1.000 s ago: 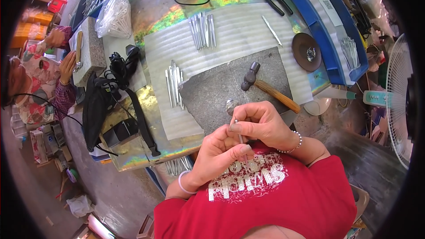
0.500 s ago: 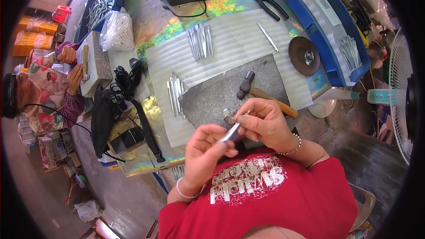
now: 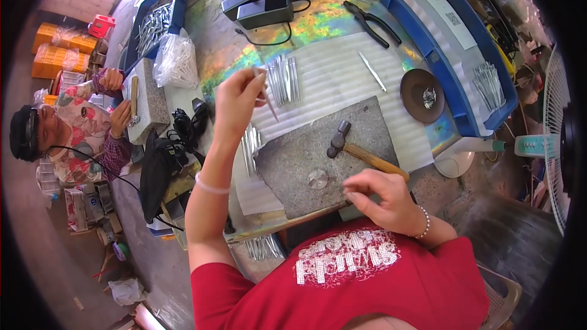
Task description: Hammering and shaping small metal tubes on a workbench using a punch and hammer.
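In the head view, your left hand (image 3: 241, 96) is pinching a slim metal piece (image 3: 273, 109) between thumb and fingers, its long axis slanting from the fingertips rightward and back toward you. The upper row of metal pieces (image 3: 285, 79) is lying just right of that hand, well apart from your right hand (image 3: 384, 200); the lower row (image 3: 249, 150) is lying on its near side. Your right hand is curling loosely, thumb apart, seemingly gripping nothing, the hammer (image 3: 368, 158) lying just beyond it.

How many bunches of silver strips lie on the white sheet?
2: the far bunch, right of the left hand, and the near bunch, left of the stone slab. The left arm may hide some.
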Tool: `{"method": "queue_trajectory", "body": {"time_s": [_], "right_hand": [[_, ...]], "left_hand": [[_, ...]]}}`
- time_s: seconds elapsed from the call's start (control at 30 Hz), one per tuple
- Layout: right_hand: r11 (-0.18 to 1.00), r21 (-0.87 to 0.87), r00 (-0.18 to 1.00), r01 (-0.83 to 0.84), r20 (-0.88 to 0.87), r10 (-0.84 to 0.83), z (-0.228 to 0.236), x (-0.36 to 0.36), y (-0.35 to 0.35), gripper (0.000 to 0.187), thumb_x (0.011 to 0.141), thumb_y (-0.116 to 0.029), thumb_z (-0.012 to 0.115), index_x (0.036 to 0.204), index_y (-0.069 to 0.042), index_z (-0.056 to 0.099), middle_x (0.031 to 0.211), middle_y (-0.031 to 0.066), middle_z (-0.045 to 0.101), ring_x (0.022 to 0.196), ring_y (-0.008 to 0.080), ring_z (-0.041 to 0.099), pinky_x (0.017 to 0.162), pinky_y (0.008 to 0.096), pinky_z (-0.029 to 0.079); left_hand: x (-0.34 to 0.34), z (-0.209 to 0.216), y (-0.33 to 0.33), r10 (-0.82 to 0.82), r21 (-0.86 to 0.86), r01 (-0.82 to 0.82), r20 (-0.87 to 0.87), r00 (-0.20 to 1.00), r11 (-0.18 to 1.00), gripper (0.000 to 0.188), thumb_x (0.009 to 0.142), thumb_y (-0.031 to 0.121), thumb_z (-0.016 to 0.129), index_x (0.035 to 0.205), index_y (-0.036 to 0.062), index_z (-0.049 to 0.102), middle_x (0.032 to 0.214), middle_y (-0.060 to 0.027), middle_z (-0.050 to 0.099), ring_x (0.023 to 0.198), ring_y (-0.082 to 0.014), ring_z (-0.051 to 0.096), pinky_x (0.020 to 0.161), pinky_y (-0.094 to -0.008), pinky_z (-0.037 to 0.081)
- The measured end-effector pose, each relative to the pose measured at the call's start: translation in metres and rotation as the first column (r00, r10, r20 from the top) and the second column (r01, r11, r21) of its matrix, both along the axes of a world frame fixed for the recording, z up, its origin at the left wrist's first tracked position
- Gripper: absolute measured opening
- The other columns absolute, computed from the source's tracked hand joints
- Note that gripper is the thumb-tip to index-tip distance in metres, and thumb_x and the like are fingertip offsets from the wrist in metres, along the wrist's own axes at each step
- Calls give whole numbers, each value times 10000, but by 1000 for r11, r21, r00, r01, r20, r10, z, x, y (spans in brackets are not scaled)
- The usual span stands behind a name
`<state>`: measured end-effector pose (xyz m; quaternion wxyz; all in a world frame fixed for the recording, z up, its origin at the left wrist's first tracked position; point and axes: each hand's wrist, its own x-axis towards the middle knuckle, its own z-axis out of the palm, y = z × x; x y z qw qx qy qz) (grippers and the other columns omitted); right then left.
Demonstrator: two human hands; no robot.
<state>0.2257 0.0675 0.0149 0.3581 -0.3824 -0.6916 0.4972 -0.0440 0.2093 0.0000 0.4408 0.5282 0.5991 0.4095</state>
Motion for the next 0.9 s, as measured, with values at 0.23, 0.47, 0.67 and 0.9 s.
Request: {"method": "queue_trajectory", "body": {"time_s": [0.23,0.47,0.67,0.9], "right_hand": [[995,97,995,9,99,-19,3,13,-6,139,796,10,626,932,12,596,780,114,616,666,204,620,597,277,487],[923,358,929,143,272,-250,-4,7,9,227,771,-40,635,984,-10,563,917,157,585,825,326,584,719,393,475],[873,486,724,-38,615,-311,-11,-3,21,450,697,-20,628,1126,-4,491,1066,145,504,984,301,499,812,397,428],[938,341,677,-66,706,-209,-7,-14,18,416,714,25,552,1122,13,466,1020,175,487,923,338,505,798,404,439]], "left_hand": [[1,-69,69,33,93,24,-569,822,995,315,754,221,690,963,-6,627,711,-136,647,656,-264,632,639,-353,478],[-21,-31,17,172,219,-61,-530,831,974,269,778,204,664,987,37,632,791,-142,643,723,-284,629,675,-365,476],[-59,-30,-86,208,59,-204,-449,869,977,231,786,57,603,1012,17,622,764,-90,635,555,-142,609,531,-275,468],[-57,-52,-112,27,-59,-93,-683,730,994,373,720,13,559,1093,10,539,774,-164,639,656,-319,627,618,-382,488]]}}
